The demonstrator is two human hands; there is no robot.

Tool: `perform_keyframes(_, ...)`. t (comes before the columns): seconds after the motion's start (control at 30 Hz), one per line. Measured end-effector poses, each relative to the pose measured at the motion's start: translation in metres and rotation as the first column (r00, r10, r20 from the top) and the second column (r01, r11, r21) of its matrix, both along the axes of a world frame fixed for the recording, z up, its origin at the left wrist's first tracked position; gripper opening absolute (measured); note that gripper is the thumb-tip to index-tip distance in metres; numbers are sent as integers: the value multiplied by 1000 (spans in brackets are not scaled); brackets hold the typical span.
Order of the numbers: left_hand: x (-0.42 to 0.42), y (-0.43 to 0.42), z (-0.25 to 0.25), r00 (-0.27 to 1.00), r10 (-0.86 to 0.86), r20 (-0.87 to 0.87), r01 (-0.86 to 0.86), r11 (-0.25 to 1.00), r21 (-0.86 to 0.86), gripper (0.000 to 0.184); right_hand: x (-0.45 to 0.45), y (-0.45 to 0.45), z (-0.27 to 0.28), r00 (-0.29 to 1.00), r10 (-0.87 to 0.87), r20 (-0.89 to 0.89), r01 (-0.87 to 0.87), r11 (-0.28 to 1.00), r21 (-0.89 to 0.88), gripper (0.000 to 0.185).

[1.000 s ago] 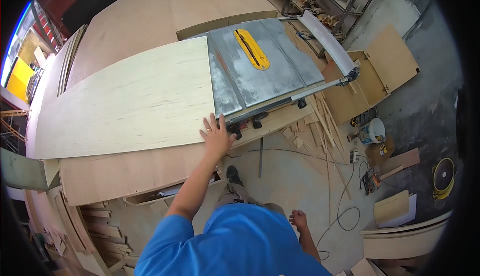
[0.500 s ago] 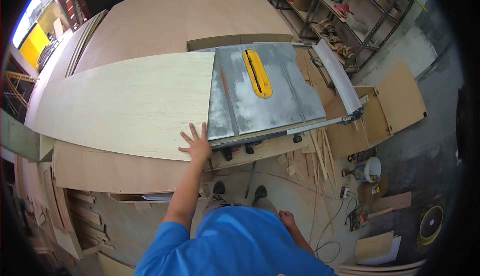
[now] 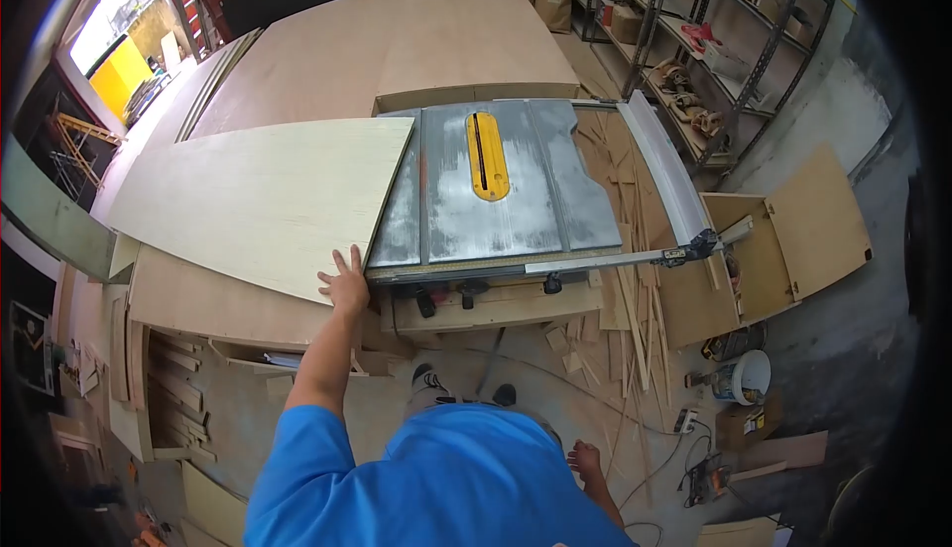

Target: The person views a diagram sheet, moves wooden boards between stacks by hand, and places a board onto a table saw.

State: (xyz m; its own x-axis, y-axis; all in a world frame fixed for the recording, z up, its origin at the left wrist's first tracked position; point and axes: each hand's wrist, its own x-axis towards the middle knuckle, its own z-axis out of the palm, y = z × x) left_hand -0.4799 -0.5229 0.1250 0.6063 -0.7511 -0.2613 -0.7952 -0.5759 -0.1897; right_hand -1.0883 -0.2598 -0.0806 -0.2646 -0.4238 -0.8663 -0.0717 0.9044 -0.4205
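My left hand lies with spread fingers on the near right corner of a large pale plywood sheet. The sheet rests over a wooden work surface, its right end overlapping the left side of the table saw. A yellow throat plate with a dark slot is set in the grey metal saw top; no raised blade can be made out. At my right side, away from the saw, my right hand hangs low with loosely bent fingers and nothing visible in it.
The saw's rail sticks out to the right. Offcut strips litter the floor beside an open wooden cabinet and a white bucket. Cables and a power strip lie near my right. Metal shelves stand behind.
My view has shifted, so the saw and sheet appear further left. My left hand stays on the sheet's corner, and the sheet sits about the same against the saw. My right hand's fingers look looser.
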Motion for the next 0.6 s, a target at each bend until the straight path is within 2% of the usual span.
perform_keyframes(0.07, 7, 22, 6, 1000, 8, 2, -8, 999, -47, 88, -15, 17, -4, 983, 182, -4, -182, 983, -16, 28)
perform_keyframes(0.17, 11, 68, 32, 999, 3, 46, -1, 1000, -24, 88, -34, 29, -33, 848, 527, -49, -529, 847, -44, 28)
perform_keyframes(0.27, 11, 118, 53, 996, 45, 79, -43, 999, -25, 90, -42, 15, -53, 717, 696, -41, -697, 717, -16, 28)
perform_keyframes(0.33, 11, 154, 58, 993, 48, 111, -46, 999, -25, 91, -39, -5, -55, 693, 721, 6, -721, 692, 29, 29)
perform_keyframes(0.43, 11, 218, 52, 992, 46, 121, -41, 998, -46, 90, -29, -63, -50, 766, 640, 63, -642, 755, 129, 29)
perform_keyframes(0.5, 15, 269, 36, 992, 29, 119, -19, 996, -82, 88, -21, -110, -46, 783, 622, 13, -621, 780, 75, 29)
perform_keyframes(0.6, 19, 352, 14, 995, 40, 95, -36, 999, -34, 87, -10, -184, -48, 830, 556, -47, -558, 823, -103, 24)
